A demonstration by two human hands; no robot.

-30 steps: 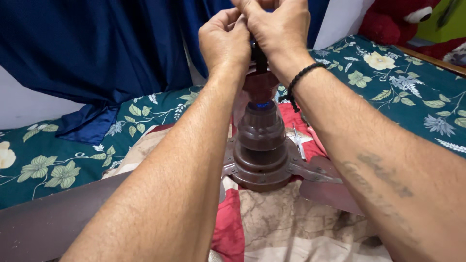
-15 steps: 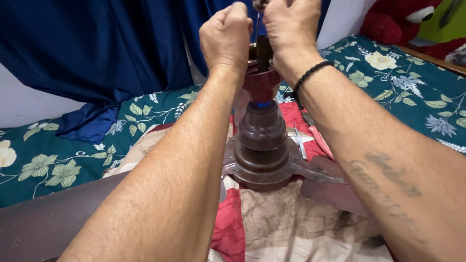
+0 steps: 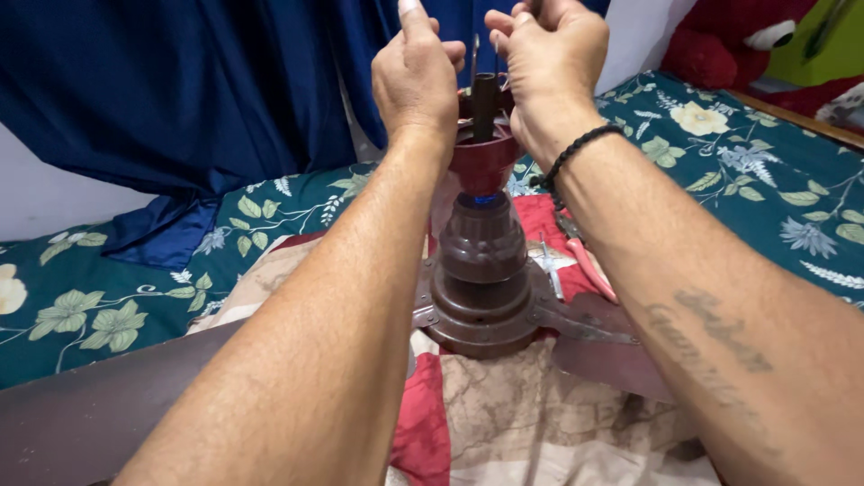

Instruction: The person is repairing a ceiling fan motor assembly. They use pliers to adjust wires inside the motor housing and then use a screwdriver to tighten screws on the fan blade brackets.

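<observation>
Both hands are up at the top of the brown ceiling fan motor (image 3: 481, 279), which stands upright on a patchwork cloth (image 3: 504, 423) on the bed (image 3: 720, 153). My left hand (image 3: 416, 79) and right hand (image 3: 551, 56) each pinch thin wires (image 3: 474, 56) beside the dark rod (image 3: 484, 103).

Both forearms were bare and hairy, with no sleeves in view. The right hand (image 3: 549, 54) had a black braided bracelet (image 3: 576, 151) around the wrist, just below the grip. Further down that forearm ran a dark script tattoo (image 3: 711, 337) (its letters blurred). The left hand (image 3: 416, 76) wore nothing, its thumbnail short and plain.
</observation>
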